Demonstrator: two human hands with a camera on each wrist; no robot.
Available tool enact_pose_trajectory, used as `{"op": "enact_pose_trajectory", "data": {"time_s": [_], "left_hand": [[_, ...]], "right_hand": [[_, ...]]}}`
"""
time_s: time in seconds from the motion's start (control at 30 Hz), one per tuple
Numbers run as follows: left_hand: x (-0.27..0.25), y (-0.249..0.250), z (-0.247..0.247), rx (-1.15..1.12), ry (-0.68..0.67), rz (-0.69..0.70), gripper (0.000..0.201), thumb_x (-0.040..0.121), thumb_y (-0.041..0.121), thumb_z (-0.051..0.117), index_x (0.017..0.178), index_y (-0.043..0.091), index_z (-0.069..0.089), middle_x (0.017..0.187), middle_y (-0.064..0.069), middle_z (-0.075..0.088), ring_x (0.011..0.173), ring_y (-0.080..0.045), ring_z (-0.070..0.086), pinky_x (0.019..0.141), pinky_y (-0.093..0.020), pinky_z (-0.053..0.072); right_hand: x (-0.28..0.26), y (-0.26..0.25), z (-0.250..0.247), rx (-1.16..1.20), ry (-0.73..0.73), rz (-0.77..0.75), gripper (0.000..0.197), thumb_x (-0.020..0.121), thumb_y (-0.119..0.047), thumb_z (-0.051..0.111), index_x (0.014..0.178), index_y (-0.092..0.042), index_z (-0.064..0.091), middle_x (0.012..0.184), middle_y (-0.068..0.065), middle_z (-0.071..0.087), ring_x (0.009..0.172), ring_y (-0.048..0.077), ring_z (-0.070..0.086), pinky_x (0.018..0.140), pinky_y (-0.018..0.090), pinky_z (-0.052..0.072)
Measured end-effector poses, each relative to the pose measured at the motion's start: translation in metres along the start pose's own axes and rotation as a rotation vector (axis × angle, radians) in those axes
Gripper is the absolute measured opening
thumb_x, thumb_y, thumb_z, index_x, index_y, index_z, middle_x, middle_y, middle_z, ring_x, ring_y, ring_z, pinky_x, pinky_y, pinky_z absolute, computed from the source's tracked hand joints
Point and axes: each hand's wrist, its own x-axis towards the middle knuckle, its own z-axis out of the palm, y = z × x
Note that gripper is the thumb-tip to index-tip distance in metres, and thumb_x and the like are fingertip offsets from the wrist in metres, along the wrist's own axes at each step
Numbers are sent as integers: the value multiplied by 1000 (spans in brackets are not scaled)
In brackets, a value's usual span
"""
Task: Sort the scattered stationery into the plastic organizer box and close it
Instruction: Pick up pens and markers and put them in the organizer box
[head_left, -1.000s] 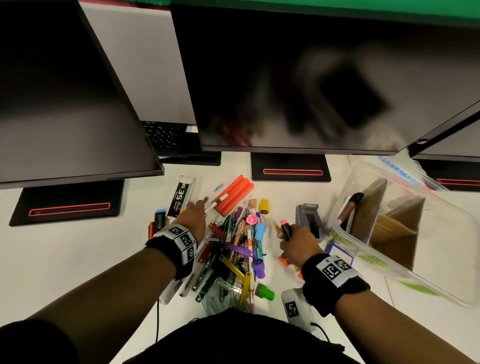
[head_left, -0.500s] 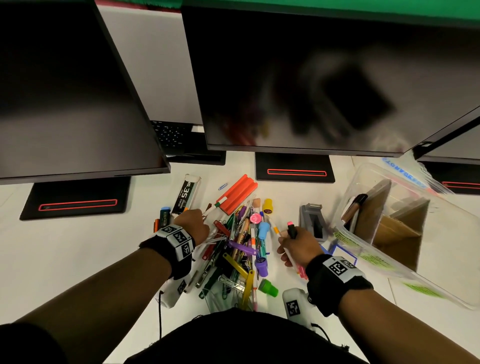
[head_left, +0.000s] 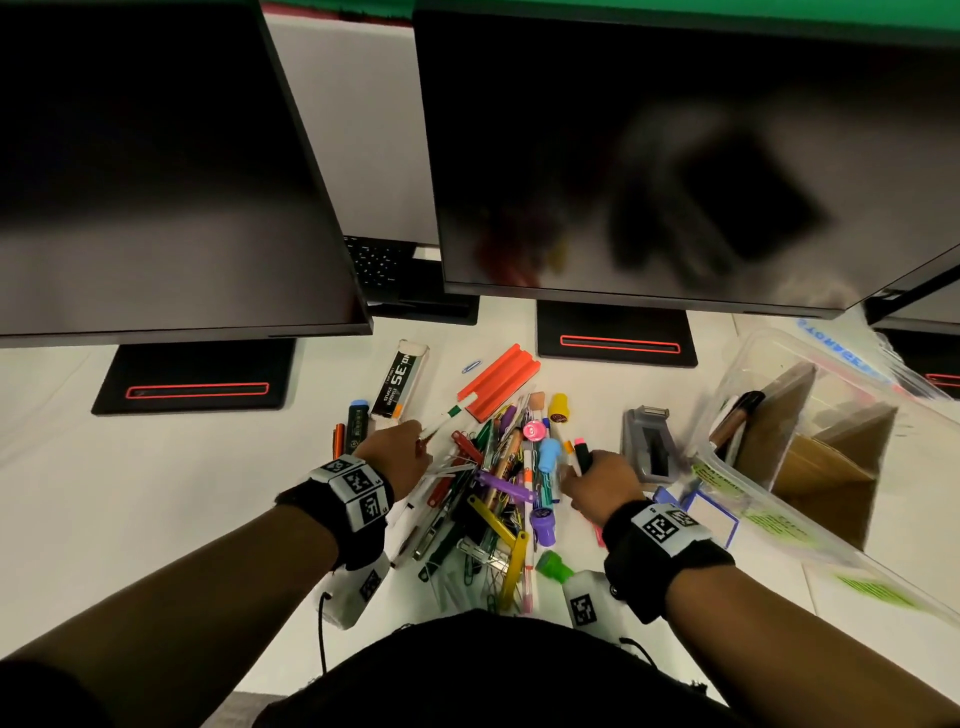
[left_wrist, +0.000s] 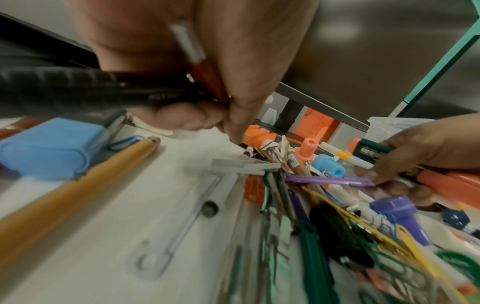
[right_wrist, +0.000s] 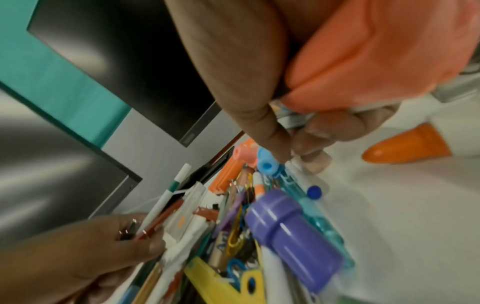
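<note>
Staple box (head_left: 401, 381) at 11 o'clock of the pile, marked "35". Left hand (head_left: 396, 453) clamped on pens (left_wrist: 103, 90); right hand (head_left: 602, 480) clamped on a pink-tipped marker (head_left: 582, 454).

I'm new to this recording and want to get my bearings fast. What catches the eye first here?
A bright heap of pens, clips and markers fills the middle of the white desk, with the left hand and right hand each gripping pens at its edges. To the right stands an open clear plastic box with cardboard dividers. Dark monitors loom above.
</note>
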Motion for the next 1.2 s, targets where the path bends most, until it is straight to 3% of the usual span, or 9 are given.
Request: {"op": "enact_pose_trajectory", "data": {"time_s": [0.07, 0.2, 0.47, 0.6, 0.7, 0.87, 0.93, 1.03, 1.2], "left_hand": [[-6, -1, 3, 58, -20, 26, 32, 92, 30, 52, 118, 11, 51, 115, -9, 64, 104, -26, 60, 83, -28, 44], [-11, -2, 12, 131, -44, 42, 27, 92, 31, 51, 108, 10, 56, 114, -9, 63, 107, -25, 59, 83, -28, 43], [-8, 0, 23, 138, -55, 26, 27, 91, 16, 48, 117, 10, 52, 117, -12, 60, 106, -26, 60, 89, -34, 50], [-8, 4, 22, 153, -60, 11, 30, 91, 24, 50, 116, 8, 52, 116, -11, 62, 107, -25, 61, 87, -32, 49], [-9, -2, 17, 120, -81, 8, 32, 86, 34, 51, 108, 12, 58, 107, -9, 68, 97, -24, 65, 82, -33, 54], [-11, -12, 11, 80, -64, 42, 36, 89, 49, 41, 101, 20, 59, 96, -5, 69, 93, -22, 66, 80, -31, 51], [-13, -10, 4, 104, -71, -2, 43, 90, 51, 40, 103, 15, 58, 99, -7, 67, 94, -22, 64, 80, -30, 50], [-14, -12, -4, 127, -77, -64, 32, 90, 36, 46, 104, 10, 56, 108, -8, 63, 99, -24, 60, 80, -30, 47], [-13, -24, -9, 38, -40, -141, 17, 89, 22, 43, 103, 16, 52, 112, -9, 62, 92, -23, 56, 82, -32, 48]], "right_hand": [[-3, -5, 3, -55, -1, -22, 17, 84, -25, 60, 84, -9, 56, 95, 16, 69, 87, 32, 66, 70, 33, 52], [-4, -12, 2, -118, 25, -39, 35, 78, -25, 71, 105, -7, 59, 104, 12, 67, 96, 29, 63, 73, 30, 48], [-2, -19, 3, -256, 8, -86, 42, 77, -32, 72, 109, -10, 54, 109, 10, 65, 99, 28, 62, 79, 31, 49], [-2, -21, 5, -312, -8, -126, 41, 78, -33, 70, 108, -11, 54, 109, 10, 66, 97, 28, 63, 79, 32, 51], [-2, -21, 10, -317, -18, -147, 41, 78, -32, 70, 109, -11, 54, 110, 12, 66, 99, 30, 62, 80, 32, 49], [6, -17, 8, -208, -15, -98, 34, 79, -24, 70, 106, -9, 56, 109, 12, 66, 100, 30, 61, 80, 31, 48], [9, -13, 7, -177, 12, -92, 29, 81, -22, 68, 105, -8, 57, 108, 13, 67, 100, 31, 62, 80, 32, 48], [8, -13, 9, -191, 27, -118, 27, 84, -21, 64, 106, -7, 54, 108, 14, 67, 100, 33, 62, 79, 32, 47], [6, -16, 11, -215, 12, -143, 37, 79, -19, 69, 109, -8, 50, 110, 14, 65, 101, 33, 61, 80, 32, 48]]}}
